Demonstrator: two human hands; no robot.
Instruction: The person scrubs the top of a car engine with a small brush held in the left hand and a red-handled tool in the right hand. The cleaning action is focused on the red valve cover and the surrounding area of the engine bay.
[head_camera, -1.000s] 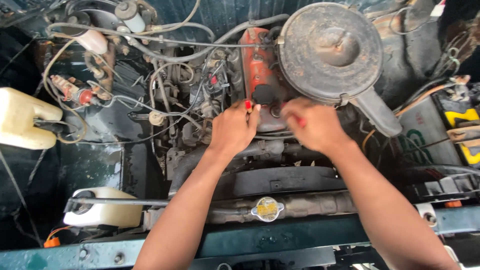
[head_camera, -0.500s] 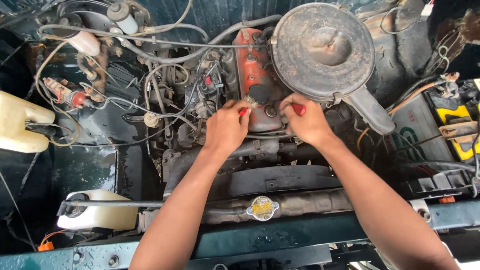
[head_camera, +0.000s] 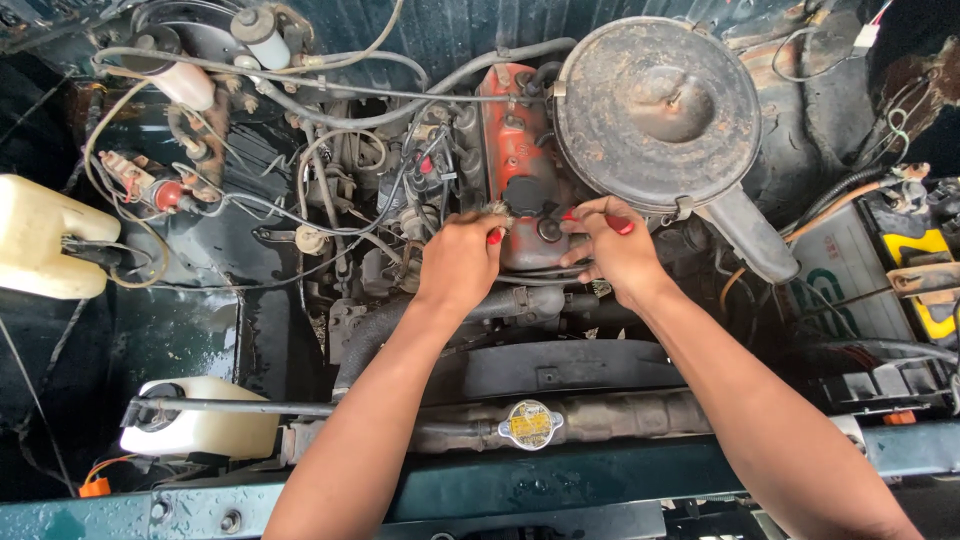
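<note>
Hands (head_camera: 540, 255) curled, touching red engine cover (head_camera: 520, 150)

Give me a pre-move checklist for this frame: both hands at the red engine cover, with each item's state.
1. Left hand on the work, at the edge of the red metal engine cover: ok.
2. Right hand holding a red-handled tool: ok.
3. Tool tip seated: cannot tell, hidden by fingers.
4. Round rusty air-cleaner lid clear of both hands: ok.
5. Black wires left of the cover clear of the left hand: cannot tell.
</note>
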